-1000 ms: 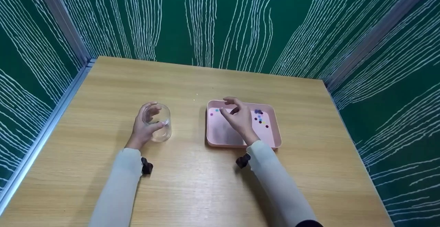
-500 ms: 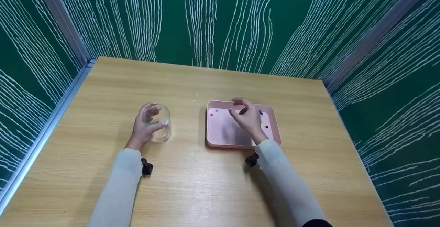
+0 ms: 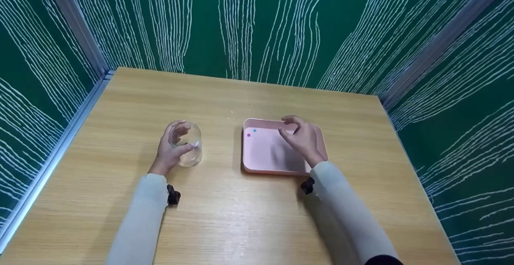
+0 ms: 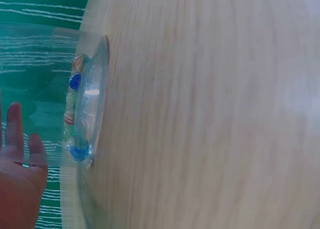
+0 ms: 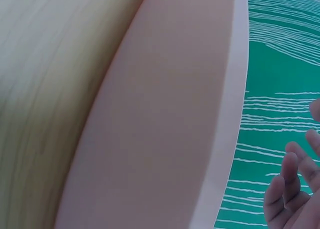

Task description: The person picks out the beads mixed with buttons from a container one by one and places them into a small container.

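My left hand (image 3: 170, 150) grips a clear cylindrical glass (image 3: 192, 159) standing on the table, thumb on the near side and fingers round the far side. Several marbles (image 4: 76, 81), blue, green and red-striped, lie along its bottom in the left wrist view. Over the right part of a pink tray (image 3: 261, 156) hovers my right hand (image 3: 303, 139), fingers bent, thumb and forefinger apart, nothing visible between them. A small blue ball (image 3: 254, 130) and a small magenta ball (image 3: 248, 135) lie in the tray's far left corner. My right hand hides the tray's right part.
The wooden table (image 3: 225, 208) ends at green walls (image 3: 204, 24) with white wavy lines behind and at both sides. Tiny white specks (image 3: 230, 115) lie on the wood behind the gap between glass and tray.
My right hand has moved to the right over the tray, now covering the several dark and coloured balls seen there before. My left hand keeps its grip on the glass in place.
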Tool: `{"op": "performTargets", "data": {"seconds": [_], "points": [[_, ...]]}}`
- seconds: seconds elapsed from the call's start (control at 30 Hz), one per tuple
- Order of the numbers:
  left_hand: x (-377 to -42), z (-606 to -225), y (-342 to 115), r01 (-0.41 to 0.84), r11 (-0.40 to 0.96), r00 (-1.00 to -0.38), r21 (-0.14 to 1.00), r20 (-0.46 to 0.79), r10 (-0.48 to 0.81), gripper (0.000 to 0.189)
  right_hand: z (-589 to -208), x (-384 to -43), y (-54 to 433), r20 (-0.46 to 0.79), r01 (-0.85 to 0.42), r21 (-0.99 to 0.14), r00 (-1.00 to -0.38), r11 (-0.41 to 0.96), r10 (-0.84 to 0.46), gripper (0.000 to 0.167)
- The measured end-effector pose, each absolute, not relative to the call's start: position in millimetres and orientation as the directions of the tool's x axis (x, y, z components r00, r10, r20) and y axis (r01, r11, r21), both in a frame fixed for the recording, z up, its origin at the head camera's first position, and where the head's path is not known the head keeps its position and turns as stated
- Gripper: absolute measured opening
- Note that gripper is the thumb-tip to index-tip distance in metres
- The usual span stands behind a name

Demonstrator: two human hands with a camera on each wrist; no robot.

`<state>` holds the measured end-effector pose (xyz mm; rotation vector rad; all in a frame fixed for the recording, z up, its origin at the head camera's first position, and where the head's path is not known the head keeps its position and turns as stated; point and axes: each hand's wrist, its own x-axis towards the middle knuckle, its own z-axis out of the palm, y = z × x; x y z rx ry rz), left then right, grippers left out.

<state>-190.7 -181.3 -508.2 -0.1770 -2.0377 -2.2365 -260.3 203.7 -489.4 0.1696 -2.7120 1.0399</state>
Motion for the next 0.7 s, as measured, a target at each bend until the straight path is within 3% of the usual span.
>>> {"op": "performTargets", "data": {"seconds": [0.17, 0.37, 0.7], "points": [[-192, -508, -181, 0.159, -0.080, -0.987, 0.984, 0.159, -0.017, 0.070, -486, -261, 214, 0.219, -0.140, -0.581, -0.976, 0.802, -0.011, 0.033], [-196, -513, -183, 0.168, -0.068, -0.986, 0.983, 0.166, -0.027, 0.070, -484, -268, 225, 0.181, -0.159, -0.631, -0.982, 0.759, -0.055, 0.034], [-203, -530, -183, 0.173, -0.073, -0.985, 0.982, 0.170, -0.040, 0.070, -484, -280, 246, 0.069, -0.035, -0.624, -0.998, 0.781, 0.010, 0.036]]}}
